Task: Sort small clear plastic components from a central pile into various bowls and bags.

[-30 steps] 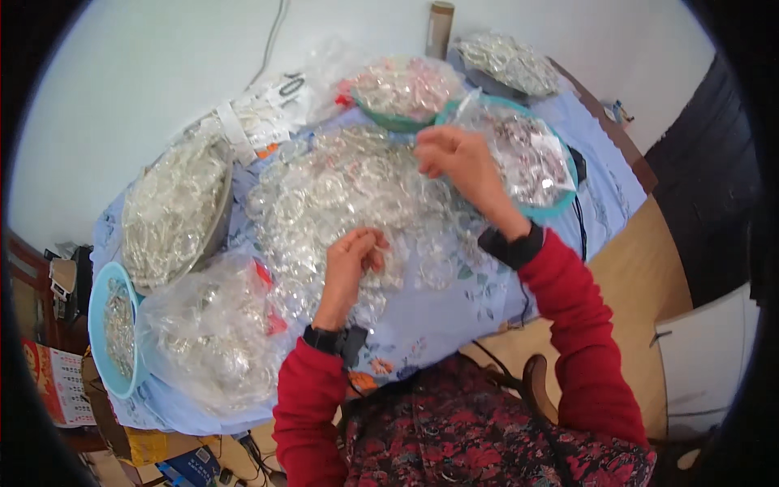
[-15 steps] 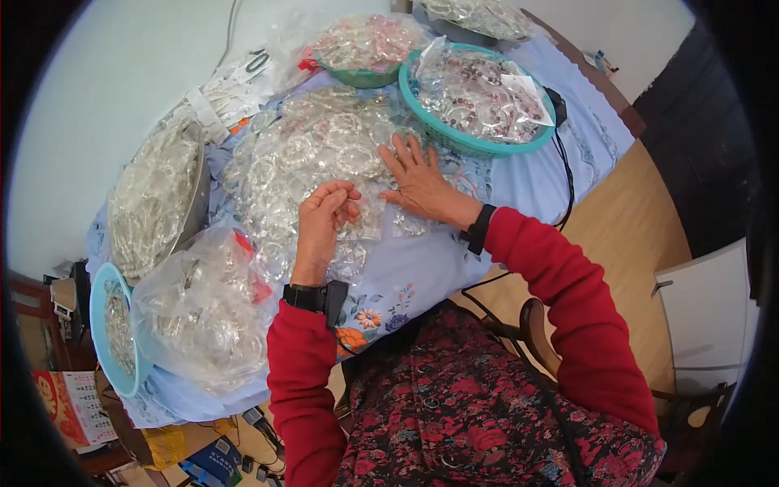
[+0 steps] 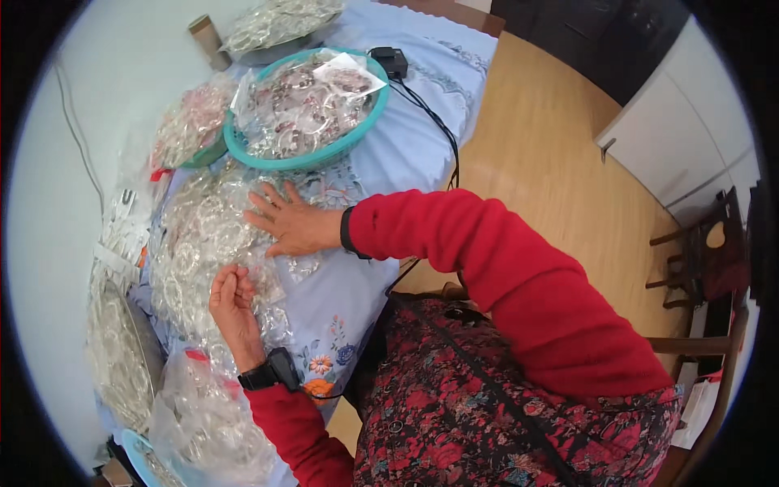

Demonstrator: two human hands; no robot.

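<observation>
A broad heap of small clear plastic packets [image 3: 191,247] with silvery, bracelet-like loops inside covers the middle of the table. My right hand [image 3: 294,226] lies open on the heap's right side, fingers spread over the packets. Closer to me, my left hand [image 3: 232,307] is at the heap's near part with its fingers curled in. Whatever those fingers may hold is hidden. A few flat packets [image 3: 302,266] lie on the blue flowered cloth [image 3: 324,304] beside my right hand.
A turquoise basket [image 3: 324,152] of packets with dark red beads stands beyond my right hand. Left of it is a green bowl [image 3: 207,154] with pinkish packets. A large clear bag [image 3: 207,414] lies at the near left. Black cables [image 3: 438,122] run along the table's right edge.
The whole view has swung to the right, so the table sits further left and more floor shows. Both hands stay at the heap in much the same poses.
</observation>
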